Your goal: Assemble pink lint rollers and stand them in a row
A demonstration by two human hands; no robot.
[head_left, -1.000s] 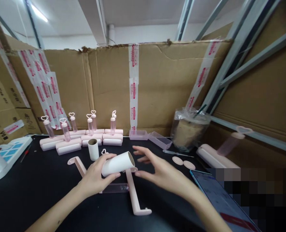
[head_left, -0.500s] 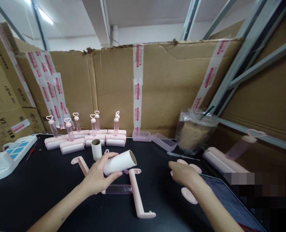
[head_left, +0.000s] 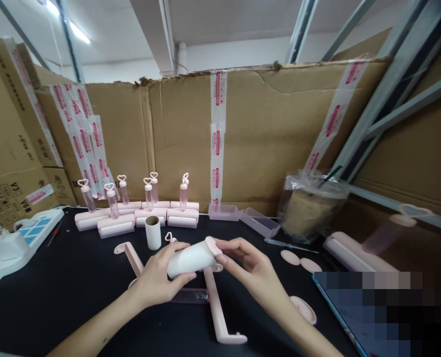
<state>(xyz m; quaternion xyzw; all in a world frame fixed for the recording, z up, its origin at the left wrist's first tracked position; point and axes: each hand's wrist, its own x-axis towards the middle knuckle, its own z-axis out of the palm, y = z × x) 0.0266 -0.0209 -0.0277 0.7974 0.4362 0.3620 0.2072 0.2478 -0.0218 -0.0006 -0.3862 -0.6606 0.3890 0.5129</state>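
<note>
My left hand [head_left: 157, 275] is wrapped round a white paper roll [head_left: 190, 259], which lies tilted with its right end slightly raised. At that end my right hand [head_left: 252, 267] pinches a round pink end cap [head_left: 213, 246] between thumb and fingers, against the roll's opening; I cannot tell how far in it sits. Beneath my hands lie a pink bracket-shaped frame [head_left: 216, 310] and a clear pink tube [head_left: 190, 296]. Another pink frame [head_left: 131, 258] lies to the left, partly behind my left hand. A shorter white roll [head_left: 153, 233] stands upright behind.
Several finished-looking pink rollers [head_left: 183, 217] with heart handles stand at the back. Pink trays [head_left: 259, 223], a screwdriver [head_left: 290, 245] and a bagged drink [head_left: 305, 208] are back right. Loose pink caps [head_left: 304, 310] lie near a tablet [head_left: 339, 317]. A power strip [head_left: 30, 243] is left.
My right hand has come left from the loose caps with one pink cap and now holds it at the roll's open end. My left hand still grips the roll.
</note>
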